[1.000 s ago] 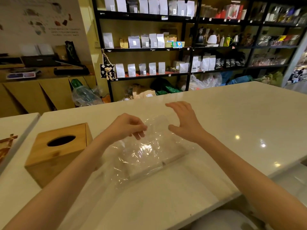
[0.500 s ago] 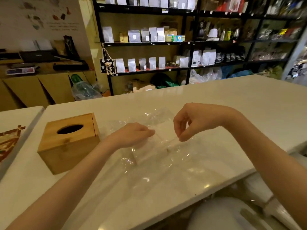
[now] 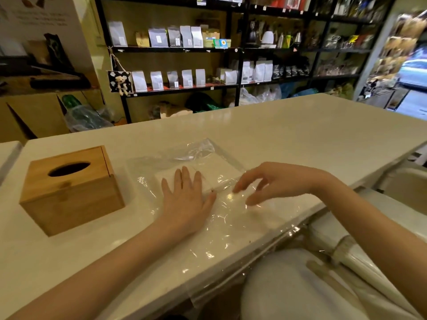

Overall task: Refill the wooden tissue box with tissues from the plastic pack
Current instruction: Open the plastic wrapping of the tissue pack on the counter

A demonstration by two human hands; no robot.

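A clear plastic pack (image 3: 215, 218) lies flat on the white counter (image 3: 300, 139), its near end hanging over the front edge. A white stack of tissues (image 3: 208, 172) shows inside its far half. My left hand (image 3: 184, 199) rests flat, fingers spread, on the pack over the tissues. My right hand (image 3: 263, 183) hovers just right of it, fingers curled and apart, fingertips touching the plastic film. The wooden tissue box (image 3: 69, 188) stands closed to the left of the pack, with its oval slot facing up.
Black shelves (image 3: 208, 49) with white pouches and kettles stand behind the counter. A second white tabletop (image 3: 9, 153) adjoins at the left. A white chair (image 3: 300, 285) sits below the counter's front edge at the lower right.
My left hand has let go of the film and now lies flat on the pack. My right hand has released its pinch and dropped lower, fingers spread on the plastic.
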